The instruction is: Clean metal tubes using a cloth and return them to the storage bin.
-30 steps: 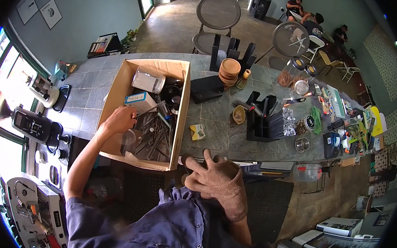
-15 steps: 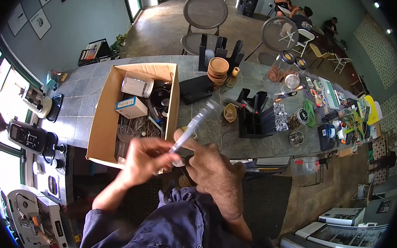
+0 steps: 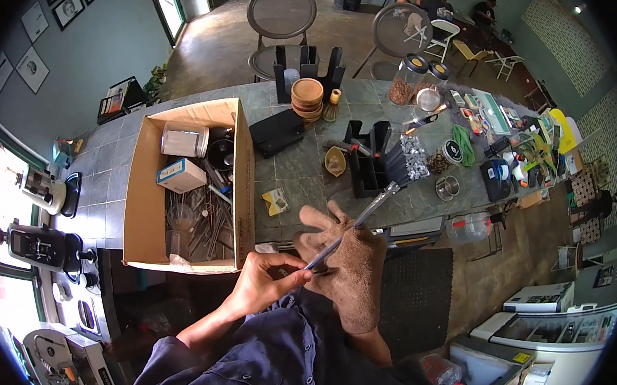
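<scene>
Two hands now meet over one slim item. L hand [image 3: 266, 284], bare, pinches the low end of a long, clear-bluish slim item [image 3: 352, 227] btw thumb & fingertips; rest of it slants up & away to the R, pale tip past the glove's upper edge. R hand [image 3: 349, 274], in a brown fuzzy glove [image 3: 361, 307], is loosely spread behind/under the item, not clenched. Contact btw item & glove: can't tell for sure.

Change: 1 s ago L hand was down in the cardboard box [image 3: 144, 210]; 0.5 s ago item was out, blurred, w/ the hands close. Now it reads sharp, well clear of the box, & lies across the gloved hand from this angle. Meaning (my judgement): picking-out is done for this pc; work has shifted from box to hands, close to the torso.

Box sits on the tiled counter [image 3: 292, 173], to the L of the hands. Inside: clear jar [image 3: 185, 141], white-&-blue carton [image 3: 182, 176], loose jumble of thin rods [image 3: 209, 225], types unclear. Yellow-&-white packet [image 3: 275, 201] lies on the counter just R of the box.
</scene>
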Action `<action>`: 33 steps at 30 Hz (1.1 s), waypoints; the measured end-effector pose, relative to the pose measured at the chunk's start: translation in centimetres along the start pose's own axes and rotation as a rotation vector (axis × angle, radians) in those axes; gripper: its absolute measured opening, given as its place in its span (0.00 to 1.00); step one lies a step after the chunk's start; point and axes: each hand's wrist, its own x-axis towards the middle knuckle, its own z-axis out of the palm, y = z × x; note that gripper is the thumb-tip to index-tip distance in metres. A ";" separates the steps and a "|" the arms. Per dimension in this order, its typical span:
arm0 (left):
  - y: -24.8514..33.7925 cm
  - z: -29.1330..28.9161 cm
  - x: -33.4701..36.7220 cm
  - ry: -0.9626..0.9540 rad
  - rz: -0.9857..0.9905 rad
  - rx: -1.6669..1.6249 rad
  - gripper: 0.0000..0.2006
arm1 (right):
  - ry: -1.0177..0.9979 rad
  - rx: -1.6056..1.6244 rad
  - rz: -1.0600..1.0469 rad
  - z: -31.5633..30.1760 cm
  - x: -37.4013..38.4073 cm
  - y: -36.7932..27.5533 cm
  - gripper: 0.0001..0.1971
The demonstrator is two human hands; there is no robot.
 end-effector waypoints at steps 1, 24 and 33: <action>0.2 0.2 0.0 0.026 -0.055 -0.041 0.10 | -0.028 0.038 0.024 -0.1 0.1 -0.1 0.21; -0.2 2.1 -1.5 0.163 -0.030 -0.044 0.03 | 0.297 -0.214 -0.259 -0.7 -0.6 0.2 0.23; -0.6 1.8 -2.5 0.161 0.033 -0.050 0.05 | 0.399 -0.309 -0.398 -3.2 1.9 -0.1 0.16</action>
